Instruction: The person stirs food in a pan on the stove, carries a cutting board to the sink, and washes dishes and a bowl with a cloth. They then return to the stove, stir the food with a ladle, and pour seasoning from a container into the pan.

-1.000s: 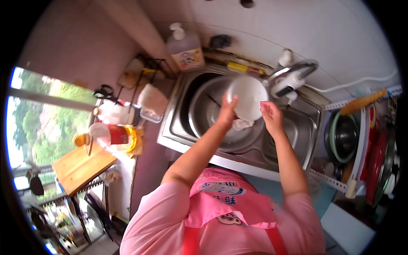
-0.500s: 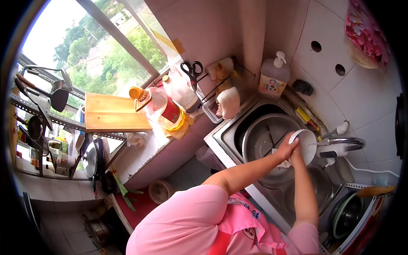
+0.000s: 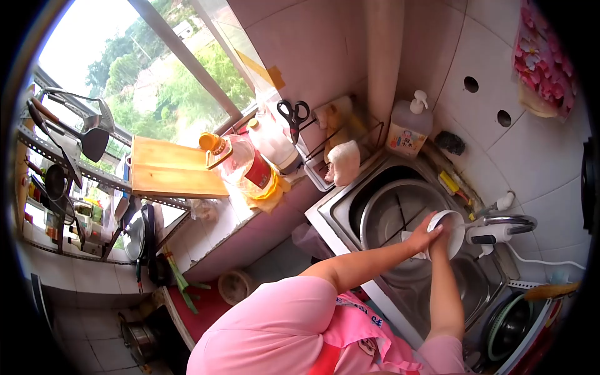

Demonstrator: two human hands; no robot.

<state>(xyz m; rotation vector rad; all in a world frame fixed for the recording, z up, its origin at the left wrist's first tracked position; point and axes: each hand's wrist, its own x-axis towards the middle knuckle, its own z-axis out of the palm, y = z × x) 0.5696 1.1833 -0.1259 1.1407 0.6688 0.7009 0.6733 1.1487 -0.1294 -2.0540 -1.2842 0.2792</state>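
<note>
A white bowl [image 3: 455,235] is tilted on its side over the sink, near the tap. My left hand [image 3: 425,237] is closed on its rim, thumb and fingers against the edge. My right hand [image 3: 440,247] grips the same bowl from below, its fingers mostly hidden by the bowl and the other hand. Beneath them a large metal basin [image 3: 374,215] stands in the sink, with thin dark sticks [image 3: 401,209] in it. Something white [image 3: 406,235] shows beside my left hand; I cannot make out what it is.
The tap [image 3: 494,232] is right of the bowl. Behind the sink [image 3: 325,212] stand a pump bottle [image 3: 407,134] and a wire rack with scissors [image 3: 294,119]. A large oil bottle [image 3: 247,165] is on the ledge. Pans and bowls [image 3: 512,322] sit at lower right.
The bowl has turned in my hands, so more of its inside faces me, and it has dropped slightly. The whole view has shifted a little.
</note>
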